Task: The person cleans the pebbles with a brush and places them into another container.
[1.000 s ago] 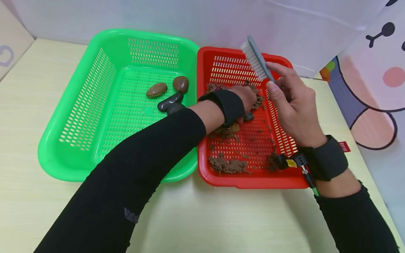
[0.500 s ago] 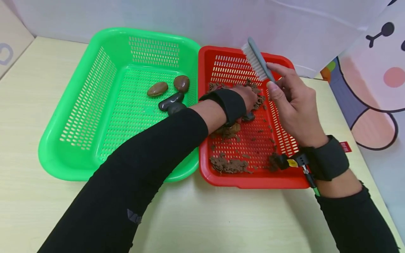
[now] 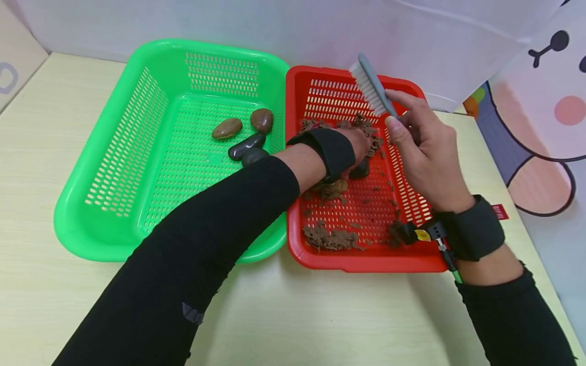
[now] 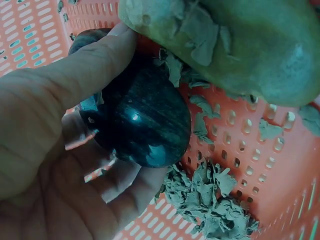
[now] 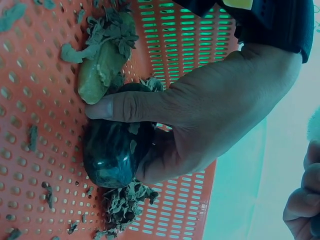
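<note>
In the red basket (image 3: 366, 263), my left hand (image 3: 356, 145) grips a smooth dark stone (image 4: 145, 115), thumb on one side and fingers curled round the other. A few brown flakes stick to the stone in the right wrist view. Beside it lies a yellowish-brown stone (image 4: 260, 50) with brown crumbs on it, partly hidden by the left wrist in the head view. Above the basket's right side, my right hand (image 3: 426, 152) pinches the handle of a small grey brush (image 3: 372, 86) with white bristles, held tilted up and apart from the stones.
A larger green basket (image 3: 98, 244) stands against the red one on the left, holding several stones, brown (image 3: 227, 129) and dark (image 3: 247, 146). Crumbly brown clumps (image 3: 331, 238) lie about the red basket. A white wall rises behind; a cartoon-printed panel stands at right.
My left hand has turned slightly in the red basket, and more of the dark stone shows beside it. The right hand and brush stay in nearly the same place.
</note>
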The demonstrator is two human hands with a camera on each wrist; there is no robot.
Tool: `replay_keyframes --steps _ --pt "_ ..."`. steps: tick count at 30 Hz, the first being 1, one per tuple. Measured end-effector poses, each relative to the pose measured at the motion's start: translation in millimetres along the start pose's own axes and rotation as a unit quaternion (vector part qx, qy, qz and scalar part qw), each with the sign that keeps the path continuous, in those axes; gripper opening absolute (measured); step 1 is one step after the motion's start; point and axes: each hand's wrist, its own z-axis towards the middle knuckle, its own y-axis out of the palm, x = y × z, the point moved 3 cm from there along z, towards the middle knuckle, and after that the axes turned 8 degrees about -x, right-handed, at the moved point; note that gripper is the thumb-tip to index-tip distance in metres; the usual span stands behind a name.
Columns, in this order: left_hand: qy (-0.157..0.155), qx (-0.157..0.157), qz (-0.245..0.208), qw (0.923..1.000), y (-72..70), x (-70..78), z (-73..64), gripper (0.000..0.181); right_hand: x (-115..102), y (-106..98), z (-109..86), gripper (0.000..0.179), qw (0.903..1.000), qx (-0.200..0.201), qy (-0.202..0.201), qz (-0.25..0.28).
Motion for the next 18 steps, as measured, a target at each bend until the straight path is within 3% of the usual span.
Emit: replay_keyframes --steps 3,11,14,18 --pt "0.006 -0.016 0.006 0.9998 -0.6 1.5 1.1 0.075 0 0 -0.1 0.043 1.0 0.001 0.0 0.0" --pt "0.024 -0.013 -0.011 0.9996 3.3 -1.8 3.1 0.066 0 0 0.1 0.043 1.0 -0.001 0.001 0.001" --pt "0.025 -0.011 -0.008 0.9996 1.1 -2.4 22.0 0.07 1 0 0.2 0.043 1.0 -0.003 0.0 0.001" --pt "0.029 0.003 0.001 0.9996 -2.1 -3.6 58.8 0.075 1 0 0.5 0.043 1.0 -0.005 -0.001 -0.001"
